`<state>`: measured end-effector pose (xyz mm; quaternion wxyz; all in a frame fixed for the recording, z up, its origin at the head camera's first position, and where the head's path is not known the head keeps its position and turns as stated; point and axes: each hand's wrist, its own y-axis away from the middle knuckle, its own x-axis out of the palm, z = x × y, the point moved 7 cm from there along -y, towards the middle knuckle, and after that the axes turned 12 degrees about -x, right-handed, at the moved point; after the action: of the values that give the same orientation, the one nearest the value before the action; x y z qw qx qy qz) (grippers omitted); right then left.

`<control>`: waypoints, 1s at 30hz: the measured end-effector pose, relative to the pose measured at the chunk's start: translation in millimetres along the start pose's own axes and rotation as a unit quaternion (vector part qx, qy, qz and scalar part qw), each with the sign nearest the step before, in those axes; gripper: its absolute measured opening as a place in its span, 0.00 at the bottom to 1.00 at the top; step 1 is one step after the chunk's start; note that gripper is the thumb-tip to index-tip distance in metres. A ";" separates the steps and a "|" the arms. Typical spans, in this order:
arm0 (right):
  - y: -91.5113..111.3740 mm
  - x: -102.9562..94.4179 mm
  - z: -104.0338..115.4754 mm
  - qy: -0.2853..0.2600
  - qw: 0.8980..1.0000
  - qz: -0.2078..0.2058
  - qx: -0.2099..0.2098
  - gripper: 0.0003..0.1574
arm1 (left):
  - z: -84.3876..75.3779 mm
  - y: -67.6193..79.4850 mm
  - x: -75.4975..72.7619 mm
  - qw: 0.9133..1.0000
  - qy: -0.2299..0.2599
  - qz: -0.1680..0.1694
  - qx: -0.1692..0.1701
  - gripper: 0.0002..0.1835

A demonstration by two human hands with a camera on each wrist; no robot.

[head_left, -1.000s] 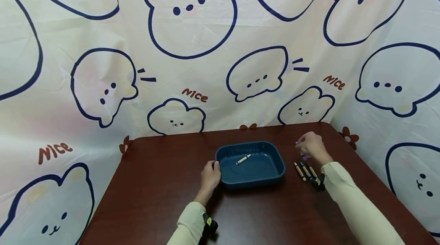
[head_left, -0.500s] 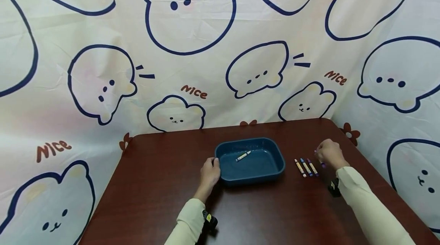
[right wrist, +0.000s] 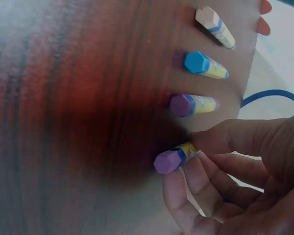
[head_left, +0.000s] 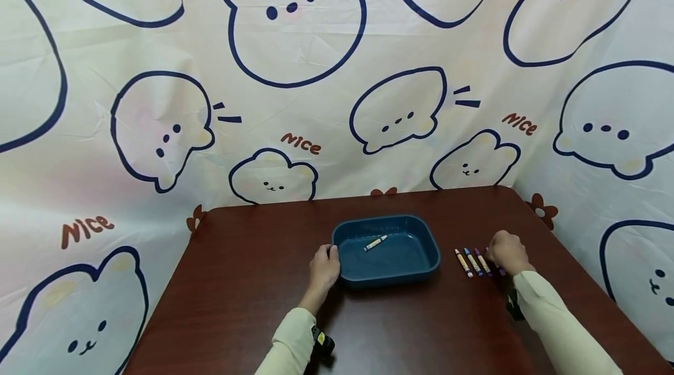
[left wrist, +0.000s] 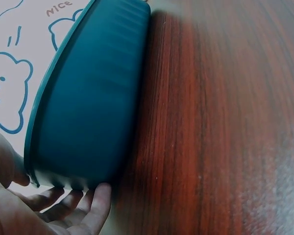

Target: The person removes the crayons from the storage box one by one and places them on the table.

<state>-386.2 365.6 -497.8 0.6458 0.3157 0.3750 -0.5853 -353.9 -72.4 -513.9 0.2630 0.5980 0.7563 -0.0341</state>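
In the head view my left hand (head_left: 323, 274) grips the left end of a dark teal rectangular tray (head_left: 389, 279). The left wrist view shows the fingers against the tray's outer wall (left wrist: 90, 103), with the thumb at the rim. One pale-wrapped crayon (head_left: 375, 243) lies inside the tray. To the tray's right, my right hand (head_left: 508, 252) pinches a light purple crayon (right wrist: 168, 162) between thumb and fingers, its hexagonal end low over the table. Beside it lie a peach crayon (right wrist: 207, 18), a blue crayon (right wrist: 196, 62) and a darker purple crayon (right wrist: 182, 105), roughly parallel.
Everything stands on a dark reddish-brown wooden table (head_left: 253, 281). A pale cloth (head_left: 326, 106) printed with bear outlines hangs behind the table and along its sides. A small black device (head_left: 322, 342) is strapped to the left wrist.
My right hand moved right, past the row of crayons, then lowered and came back slightly beside its right end, holding the purple crayon throughout. The left hand stayed on the tray.
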 end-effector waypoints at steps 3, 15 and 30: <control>-0.3 2.1 0.1 -0.001 1.000 -0.010 -0.003 0.30 | -0.9 -0.4 -2.1 1.000 0.001 -0.004 0.005 0.23; -0.1 -15.2 18.9 -0.009 0.999 -0.027 0.022 0.22 | -0.8 1.2 -1.9 1.000 -0.003 -0.001 0.007 0.22; -36.0 -16.0 132.3 -0.039 0.996 -0.074 -0.041 0.25 | 2.0 2.2 -1.7 1.000 0.001 0.004 0.007 0.22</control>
<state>-407.3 257.8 -414.2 0.6273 0.2372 0.3955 -0.6275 -351.0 -73.9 -514.3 0.2584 0.6029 0.7538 -0.0383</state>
